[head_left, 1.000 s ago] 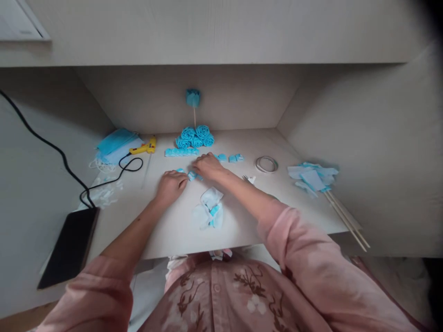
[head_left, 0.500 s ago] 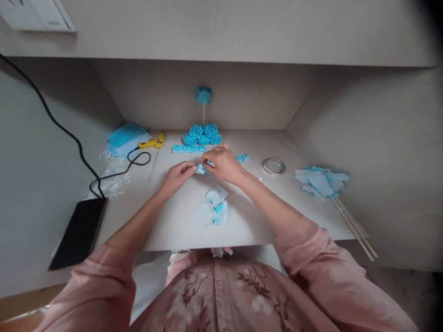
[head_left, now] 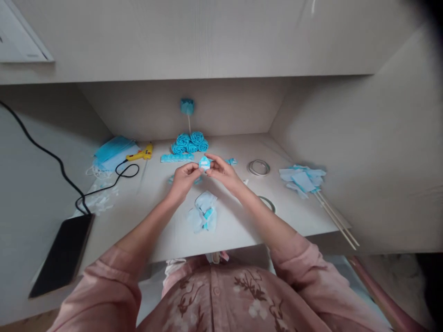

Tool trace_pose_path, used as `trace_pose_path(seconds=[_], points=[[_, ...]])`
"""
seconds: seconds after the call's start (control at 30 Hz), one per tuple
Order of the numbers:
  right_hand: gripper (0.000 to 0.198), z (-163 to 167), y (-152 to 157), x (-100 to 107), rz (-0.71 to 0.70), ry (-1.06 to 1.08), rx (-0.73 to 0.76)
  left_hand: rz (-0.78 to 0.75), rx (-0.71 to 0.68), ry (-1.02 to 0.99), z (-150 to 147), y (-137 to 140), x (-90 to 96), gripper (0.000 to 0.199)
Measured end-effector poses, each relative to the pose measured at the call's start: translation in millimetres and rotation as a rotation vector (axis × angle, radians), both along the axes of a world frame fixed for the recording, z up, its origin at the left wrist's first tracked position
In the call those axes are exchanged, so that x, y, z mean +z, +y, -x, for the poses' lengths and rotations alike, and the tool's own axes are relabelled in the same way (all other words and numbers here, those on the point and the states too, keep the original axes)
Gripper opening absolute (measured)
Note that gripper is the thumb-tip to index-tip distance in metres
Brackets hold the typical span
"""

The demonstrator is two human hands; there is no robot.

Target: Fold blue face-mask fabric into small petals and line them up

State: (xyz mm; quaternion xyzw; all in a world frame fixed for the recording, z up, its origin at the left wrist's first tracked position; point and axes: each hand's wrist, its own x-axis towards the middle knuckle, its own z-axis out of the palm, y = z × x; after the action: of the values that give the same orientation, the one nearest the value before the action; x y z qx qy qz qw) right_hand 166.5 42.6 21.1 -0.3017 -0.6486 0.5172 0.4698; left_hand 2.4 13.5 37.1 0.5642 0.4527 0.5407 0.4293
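Observation:
Between my two hands is a small folded piece of blue fabric (head_left: 204, 163) with a white patch on it. My left hand (head_left: 185, 179) pinches its left edge, and the fingers of my right hand (head_left: 223, 173) hold its right side. A pleated blue strip (head_left: 177, 158) lies just beyond my left hand. Behind it sit several rolled blue fabric roses (head_left: 191, 143) in a stack. Closer to me, white and blue fabric scraps (head_left: 204, 213) rest on the table. A small blue piece (head_left: 231, 162) lies beyond my right hand.
On the left are a stack of blue face masks (head_left: 116, 154), a yellow glue gun (head_left: 140, 153) with its black cord, and a black phone-like slab (head_left: 62, 255). Tape rolls (head_left: 258, 168) lie to the right, near fabric pieces (head_left: 302, 179) and wooden sticks (head_left: 337, 219). A blue flower (head_left: 187, 106) stands on a stick behind.
My hands have lifted and turned the blue piece, so its white patch now faces me. The right hand no longer covers it from above. The camera view has shifted.

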Motion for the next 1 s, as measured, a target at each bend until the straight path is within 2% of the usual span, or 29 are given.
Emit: trace_pose_path(seconds=[0.1,0.27,0.47,0.67,0.77,0.87,1.0], points=[[0.054,0,-4,-6,-0.043,-0.001,-0.092,-0.002,0.009,0.043,-7,0,-10.6,0.025],[0.049,-1,-12,-7,-0.137,-0.130,-0.178,0.008,-0.021,0.105,-4,-1,-23.8,0.022],[0.050,1,-17,-11,-0.186,-0.218,-0.226,0.003,-0.064,0.101,1,-6,-23.5,0.020],[0.051,1,-19,-13,-0.213,-0.240,-0.231,-0.009,-0.012,0.171,1,-4,-23.4,0.019],[0.050,1,-19,-15,-0.163,-0.218,-0.210,0.064,-0.037,0.098,2,-3,-25.9,0.020],[0.051,-1,-16,-16,-0.054,-0.092,-0.120,0.150,-0.071,-0.026,6,0,-29.5,0.020],[0.052,-6,-15,-11,0.116,0.076,-0.002,0.152,-0.069,-0.084,10,4,-33.8,0.019]])
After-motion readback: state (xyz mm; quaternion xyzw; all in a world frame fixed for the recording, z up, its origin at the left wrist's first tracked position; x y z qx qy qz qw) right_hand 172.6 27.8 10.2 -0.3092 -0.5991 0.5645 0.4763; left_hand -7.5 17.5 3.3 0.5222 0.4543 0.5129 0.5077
